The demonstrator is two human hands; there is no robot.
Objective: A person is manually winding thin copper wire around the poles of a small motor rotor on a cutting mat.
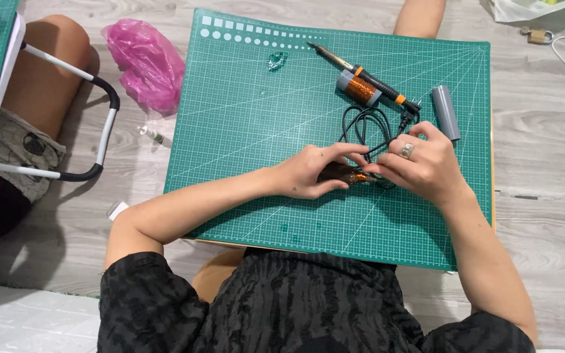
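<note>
Coil [354, 176] w/ copper wire pinched btwn L hand [312, 173] & R hand [420, 163] fingers.

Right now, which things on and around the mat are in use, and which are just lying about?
In use: small copper-wound part, pinched between left hand and right hand.
Lying about: soldering iron, copper wire spool, grey cylinder, pink bag, padlock.

Matt green mat [263, 150] (rubbery), glossy copper wire spool [359, 89], crinkly pink plastic bag [146, 62].
</note>
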